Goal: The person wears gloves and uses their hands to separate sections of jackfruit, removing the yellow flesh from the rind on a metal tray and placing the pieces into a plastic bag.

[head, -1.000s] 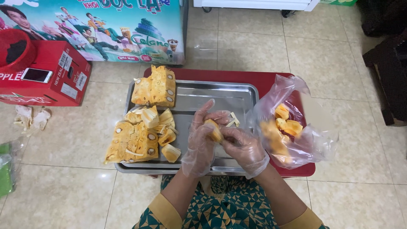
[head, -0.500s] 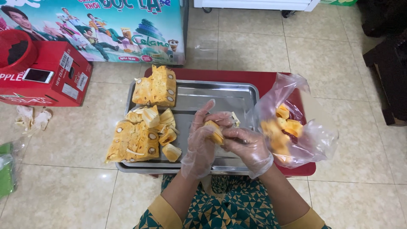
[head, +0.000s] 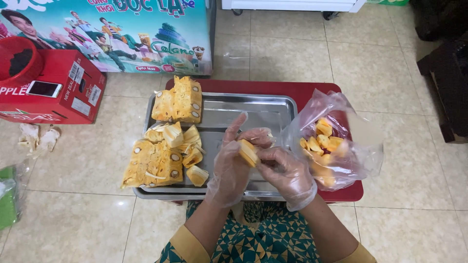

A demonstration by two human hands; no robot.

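The metal tray (head: pixel 263 109) is polished steel, smooth and reflective. Both the left hand (head: pixel 233 168) and the right hand (head: pixel 288 174) wear thin, clear plastic gloves, wrinkled and slightly glossy. Right of the tray, the plastic bag (head: pixel 341 141) is transparent, crinkled film with shiny folds. On the tray's left half, the jackfruit chunks (head: pixel 156 163) look fibrous and matt. Under the tray, the red board (head: pixel 312 90) appears smooth. The floor (head: pixel 370 63) around the tray is glossy beige tile. Left of the tray, the red box (head: pixel 58 100) is printed cardboard.
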